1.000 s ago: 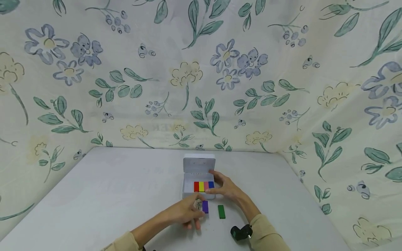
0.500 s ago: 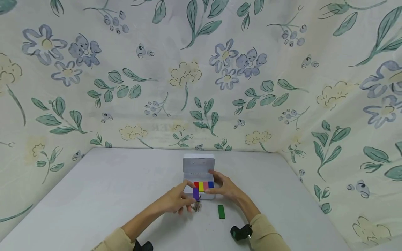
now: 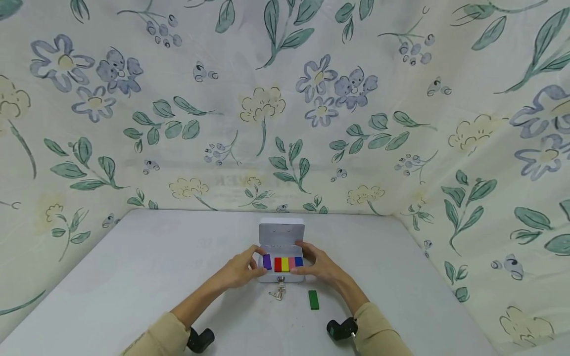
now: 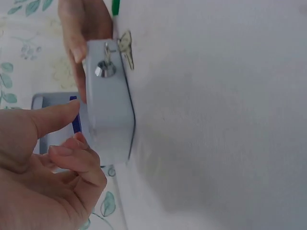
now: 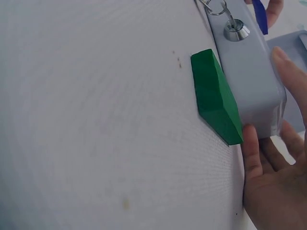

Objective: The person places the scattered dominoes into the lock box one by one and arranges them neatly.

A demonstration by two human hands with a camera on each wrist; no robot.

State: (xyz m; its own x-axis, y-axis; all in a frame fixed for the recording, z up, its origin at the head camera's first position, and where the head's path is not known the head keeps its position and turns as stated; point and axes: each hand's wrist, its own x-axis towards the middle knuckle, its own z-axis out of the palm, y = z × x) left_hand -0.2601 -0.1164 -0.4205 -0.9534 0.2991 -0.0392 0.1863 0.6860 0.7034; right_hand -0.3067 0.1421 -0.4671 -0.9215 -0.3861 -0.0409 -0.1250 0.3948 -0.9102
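A small white metal cash box [image 3: 294, 278] stands with its lid raised. Inside, on the right, a red block [image 3: 278, 265], yellow block [image 3: 285, 265], pink block [image 3: 291, 262] and blue block [image 3: 299, 261] lie side by side. My left hand [image 3: 240, 268] pinches a purple block [image 3: 266, 262] between thumb and fingers at the box's left part; the left wrist view shows it edge-on above the rim. My right hand [image 3: 324, 269] grips the right side of the box, thumb at the front rim, other fingers around the side. A green block [image 5: 211, 91] lies on the table near its front right corner.
A key sits in the lock [image 5: 236, 29] on the box's front, with more keys [image 3: 279, 292] hanging on a ring. The white table [image 3: 187, 247] meets a flowered cloth backdrop [image 3: 267, 163] behind. Black devices [image 3: 342, 330] are worn at both wrists.
My left hand has lifted the purple block from the table in front of the box and carried it up and left, to the box's left part. The right hand has stayed in place.
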